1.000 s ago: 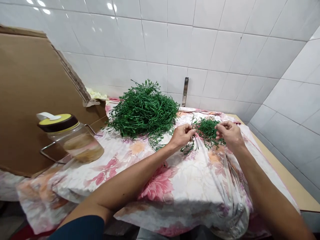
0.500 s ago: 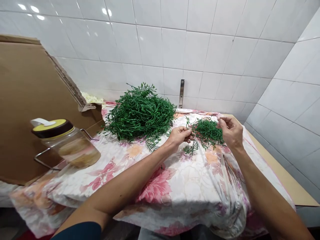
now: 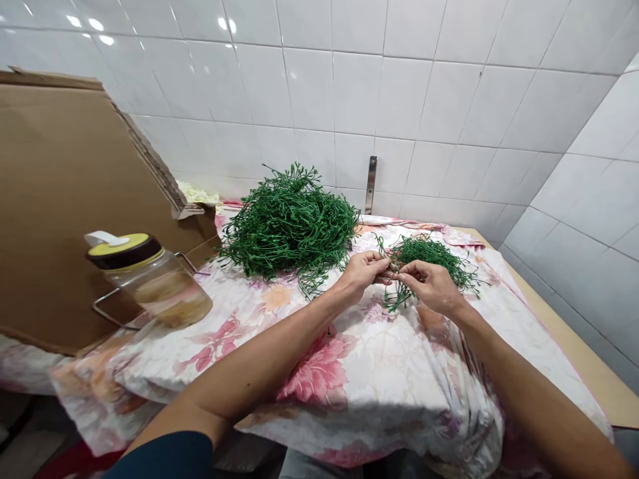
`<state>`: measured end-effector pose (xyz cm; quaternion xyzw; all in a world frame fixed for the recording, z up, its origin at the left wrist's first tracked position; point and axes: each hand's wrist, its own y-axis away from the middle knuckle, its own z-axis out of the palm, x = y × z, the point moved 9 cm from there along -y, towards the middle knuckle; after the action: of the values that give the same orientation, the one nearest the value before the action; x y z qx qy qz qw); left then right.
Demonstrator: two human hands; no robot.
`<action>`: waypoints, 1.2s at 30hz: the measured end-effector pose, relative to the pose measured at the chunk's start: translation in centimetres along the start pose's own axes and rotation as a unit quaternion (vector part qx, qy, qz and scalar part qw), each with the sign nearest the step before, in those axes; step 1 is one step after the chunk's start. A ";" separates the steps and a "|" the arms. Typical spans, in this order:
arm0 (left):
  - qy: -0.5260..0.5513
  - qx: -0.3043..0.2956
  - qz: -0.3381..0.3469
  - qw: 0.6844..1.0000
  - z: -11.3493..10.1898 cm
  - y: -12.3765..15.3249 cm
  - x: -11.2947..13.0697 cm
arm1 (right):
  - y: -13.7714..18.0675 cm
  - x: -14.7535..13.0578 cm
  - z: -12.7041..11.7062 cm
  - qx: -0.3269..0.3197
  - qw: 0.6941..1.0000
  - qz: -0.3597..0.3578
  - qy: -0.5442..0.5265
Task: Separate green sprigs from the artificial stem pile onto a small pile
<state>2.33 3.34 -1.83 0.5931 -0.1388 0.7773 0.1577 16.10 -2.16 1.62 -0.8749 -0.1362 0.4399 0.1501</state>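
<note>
A large heap of tangled green artificial plant stems (image 3: 289, 223) lies on the flowered cloth (image 3: 319, 372), left of my hands. A smaller green tangle (image 3: 426, 256) lies to its right. My left hand (image 3: 362, 276) and my right hand (image 3: 430, 286) meet at their fingertips in front of this smaller tangle. Both pinch thin green stems from it, though the fingers hide the exact grip. Loose sprigs hang below my hands.
A glass jar with a black and yellow lid (image 3: 154, 283) stands in a wire holder at the left, before a large cardboard sheet (image 3: 64, 199). White tiled walls (image 3: 449, 100) rise behind. A metal bracket (image 3: 370, 185) is fixed to the tiles. A wooden table edge (image 3: 574, 339) shows at the right.
My right hand has moved left and now meets my left hand at the stems. The smaller green tangle has spread out to the right.
</note>
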 end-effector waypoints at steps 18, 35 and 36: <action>0.009 -0.087 -0.043 0.995 1.2 0.5 -0.4 | -0.1 0.4 -0.9 0.060 0.993 0.016 -0.104; -0.064 -0.049 0.009 0.997 0.9 0.1 -0.2 | 0.3 -2.1 -2.5 0.068 0.992 -0.058 0.086; -0.066 -0.042 0.009 0.997 0.8 0.1 -0.2 | 0.4 -2.1 -2.1 0.058 0.993 -0.053 0.090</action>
<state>3.06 2.95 -1.84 0.6349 -0.1865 0.7311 0.1659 16.63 -3.60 4.20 -0.8921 -0.1432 0.3581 0.2352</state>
